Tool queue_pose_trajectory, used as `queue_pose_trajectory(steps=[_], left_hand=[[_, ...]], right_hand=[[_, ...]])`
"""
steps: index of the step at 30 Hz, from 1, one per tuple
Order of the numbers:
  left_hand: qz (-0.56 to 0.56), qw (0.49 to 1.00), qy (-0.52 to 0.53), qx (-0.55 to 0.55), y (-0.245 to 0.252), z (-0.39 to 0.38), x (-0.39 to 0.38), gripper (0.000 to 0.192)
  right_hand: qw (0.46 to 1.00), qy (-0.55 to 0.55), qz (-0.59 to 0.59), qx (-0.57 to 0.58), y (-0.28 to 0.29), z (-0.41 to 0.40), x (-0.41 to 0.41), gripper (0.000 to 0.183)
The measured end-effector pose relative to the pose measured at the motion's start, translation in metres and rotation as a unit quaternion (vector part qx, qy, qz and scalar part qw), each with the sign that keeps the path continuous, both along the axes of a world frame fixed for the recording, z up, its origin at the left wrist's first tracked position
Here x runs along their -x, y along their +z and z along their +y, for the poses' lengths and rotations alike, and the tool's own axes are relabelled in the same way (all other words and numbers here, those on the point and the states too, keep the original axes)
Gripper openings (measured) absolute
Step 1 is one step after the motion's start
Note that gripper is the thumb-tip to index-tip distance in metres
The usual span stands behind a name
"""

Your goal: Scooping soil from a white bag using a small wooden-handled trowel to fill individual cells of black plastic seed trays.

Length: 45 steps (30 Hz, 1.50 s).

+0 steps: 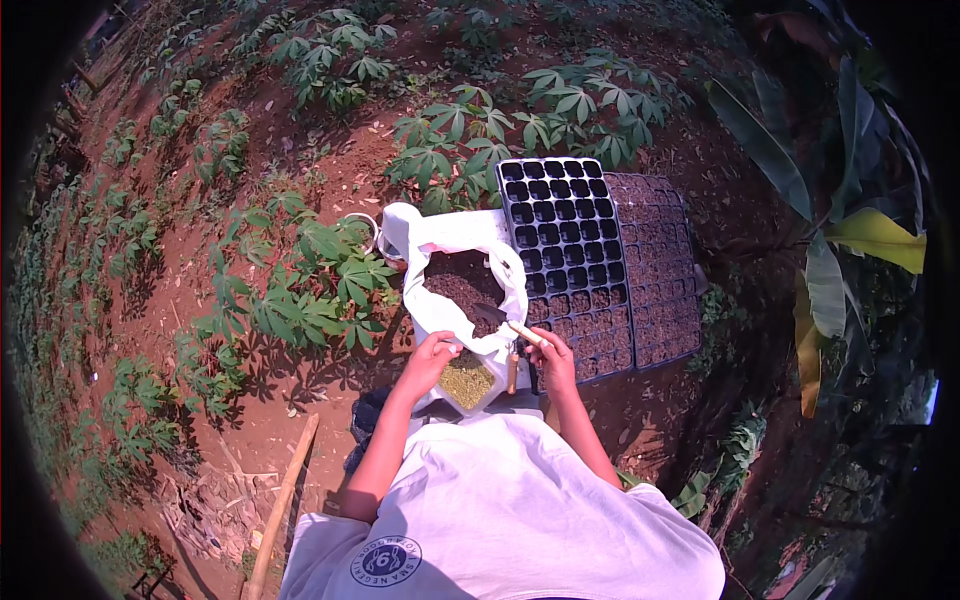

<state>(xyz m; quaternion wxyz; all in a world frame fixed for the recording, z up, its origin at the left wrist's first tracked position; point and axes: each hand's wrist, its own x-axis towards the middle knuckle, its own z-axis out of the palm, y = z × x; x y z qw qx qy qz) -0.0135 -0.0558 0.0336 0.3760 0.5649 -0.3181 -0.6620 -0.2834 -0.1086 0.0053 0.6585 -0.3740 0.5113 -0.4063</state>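
Observation:
My right hand (557,361) grips the pale handle of a small hand tool (527,334), seemingly a trowel. A dark blade, in line with that handle, lies over the dark soil (461,281) inside an open white sack (442,315). My left hand (429,365) is at the sack's near-left rim, thumb and index finger close together; whether they pinch anything cannot be made out. Just below the sack, between my forearms, is a clear container of yellow-green granules (469,382). A second tool with a brown wooden handle (512,373) stands upright in view beside it.
Right of the sack lies a black seedling tray (562,217), its near rows soil-filled, its far cells without soil. A second tray (660,277), filled with soil, adjoins it. Leafy plants (315,277) grow left and beyond. A wooden pole (281,510) slants at lower left.

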Motion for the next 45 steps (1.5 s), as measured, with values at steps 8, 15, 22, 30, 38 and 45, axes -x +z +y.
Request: queue_pose_trajectory(steps=[8,15,22,30,38,45], left_hand=[[-0.037,0.999,0.031,0.019,-0.018,0.002,0.006,0.038],[-0.003,0.998,0.054,-0.03,-0.007,-0.005,0.011,0.041],[0.049,0.995,0.074,-0.049,-0.01,-0.006,0.01,0.045],[0.051,0.993,0.094,-0.042,-0.016,-0.007,0.01,0.042],[0.009,0.992,0.115,-0.044,-0.027,-0.014,0.018,0.036],[-0.034,0.987,0.153,-0.039,-0.026,-0.013,0.029,0.034]], right_hand=[[0.998,-0.016,-0.053,-0.022,-0.013,0.017,0.0,0.035],[0.993,-0.038,-0.104,-0.04,-0.016,0.024,-0.003,0.035],[0.993,-0.034,-0.095,-0.062,-0.012,0.028,-0.01,0.031],[0.996,0.003,-0.038,-0.075,-0.006,0.026,-0.01,0.03],[0.995,0.083,0.024,-0.057,-0.003,-0.004,0.005,0.03],[0.991,0.12,0.004,-0.062,0.001,-0.029,0.007,0.03]])
